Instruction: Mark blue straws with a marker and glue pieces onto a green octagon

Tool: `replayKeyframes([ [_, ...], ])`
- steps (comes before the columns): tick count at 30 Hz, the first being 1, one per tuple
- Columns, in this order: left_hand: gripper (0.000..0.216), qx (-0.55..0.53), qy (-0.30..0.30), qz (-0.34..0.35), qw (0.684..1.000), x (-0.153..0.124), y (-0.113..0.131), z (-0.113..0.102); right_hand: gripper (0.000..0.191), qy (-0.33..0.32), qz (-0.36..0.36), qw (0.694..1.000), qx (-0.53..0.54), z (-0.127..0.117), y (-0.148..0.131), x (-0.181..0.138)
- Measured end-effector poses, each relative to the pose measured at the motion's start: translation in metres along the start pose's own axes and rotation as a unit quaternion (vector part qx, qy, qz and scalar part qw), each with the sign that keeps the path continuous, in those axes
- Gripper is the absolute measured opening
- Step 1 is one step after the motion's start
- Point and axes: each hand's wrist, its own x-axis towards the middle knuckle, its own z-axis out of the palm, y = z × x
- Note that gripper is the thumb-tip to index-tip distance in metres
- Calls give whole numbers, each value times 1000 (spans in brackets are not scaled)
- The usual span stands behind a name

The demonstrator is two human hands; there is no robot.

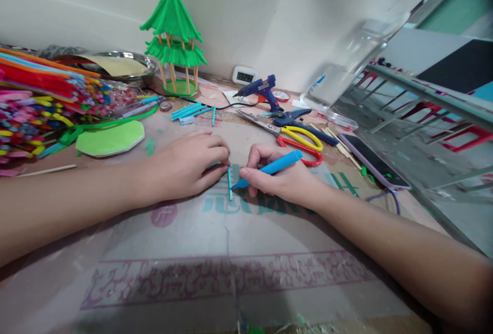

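My left hand rests on the work surface, its fingers closed on the far end of a short thin stick, mostly blue with a pale near end. Between the fingers of my right hand is a blue marker, its tip touching the stick or very close to it. Beyond my left hand lie several blue sticks in a small pile, with one more blue stick beside them. A light blue marker cap appears to lie in front of the pile.
Scissors, pliers and a blue glue gun lie beyond my right hand. A phone is at right. A green pagoda model stands at the back. Pipe cleaners and a green octagon fill the left.
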Motion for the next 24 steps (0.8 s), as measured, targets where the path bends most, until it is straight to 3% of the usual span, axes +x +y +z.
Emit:
replayKeyframes([
  [8,26,2,-1,-4,1000,0,0,1,31,31,-13,999,6,1,4,0],
  [16,27,-1,5,2,1000,0,0,0,31,-44,22,999,10,0,-1,-3],
  [21,27,4,2,3,1000,0,0,-1,33,1,4,1000,19,2,-1,-3],
  [24,28,2,1,3,1000,0,0,-1,34,-21,15,999,19,2,-2,-3],
])
